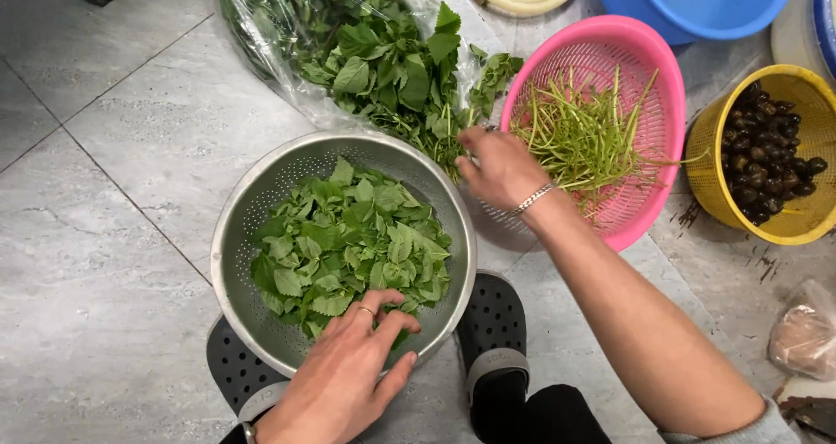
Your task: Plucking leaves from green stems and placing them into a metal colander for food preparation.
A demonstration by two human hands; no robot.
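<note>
My left hand [348,370] rests on the near rim of a metal colander [228,235], fingertips touching the picked green leaves [348,244] inside it. My right hand [498,167], a silver bracelet at the wrist, reaches forward to the pile of leafy stems [383,61] lying on a clear plastic bag, its fingers closed around a few stems at the pile's near edge. Just right of that hand stands a pink basket [662,87] holding bare green stalks [583,135].
A yellow basket [784,83] of dark round nuts sits at the right, a blue basin [697,4] behind it. A small plastic bag [805,331] lies lower right. My feet in dark perforated clogs [492,318] flank the colander on the grey tiled floor.
</note>
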